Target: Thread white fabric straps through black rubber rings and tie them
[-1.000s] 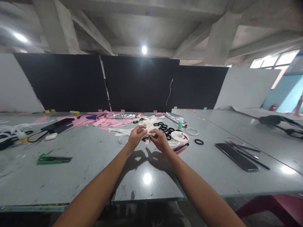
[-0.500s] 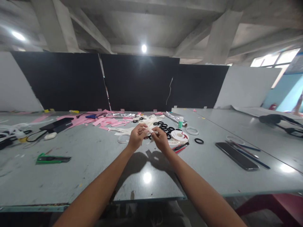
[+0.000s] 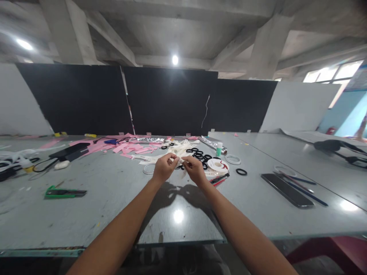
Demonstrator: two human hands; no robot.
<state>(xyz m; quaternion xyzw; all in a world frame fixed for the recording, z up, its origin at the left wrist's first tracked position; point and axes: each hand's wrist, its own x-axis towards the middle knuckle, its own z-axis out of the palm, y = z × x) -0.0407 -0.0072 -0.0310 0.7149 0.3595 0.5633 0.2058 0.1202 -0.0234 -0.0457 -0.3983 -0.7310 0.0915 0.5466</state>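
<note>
Both my hands meet above the grey table (image 3: 114, 198), fingers pinched together. My left hand (image 3: 163, 168) and my right hand (image 3: 195, 169) hold a small cream strip of tape or ribbon (image 3: 181, 162) between them; a loose end hangs below my right fingers. Just behind them lie a heap of cream strips (image 3: 180, 147), several black rings (image 3: 199, 154) and a white tape roll (image 3: 218, 165). A clear ring (image 3: 148, 169) lies left of my left hand.
Pink paper scraps (image 3: 126, 148) and foil (image 3: 146, 140) lie at the back. A green utility knife (image 3: 64, 192) and a black device (image 3: 71, 151) are to the left. A phone (image 3: 286, 190), pens (image 3: 301, 183), a lone black ring (image 3: 241, 172) and a glue stick (image 3: 219, 149) sit right.
My hands have shifted only slightly over the same spot, turning the strip between the fingers; the loose end now hangs lower under my right hand.
</note>
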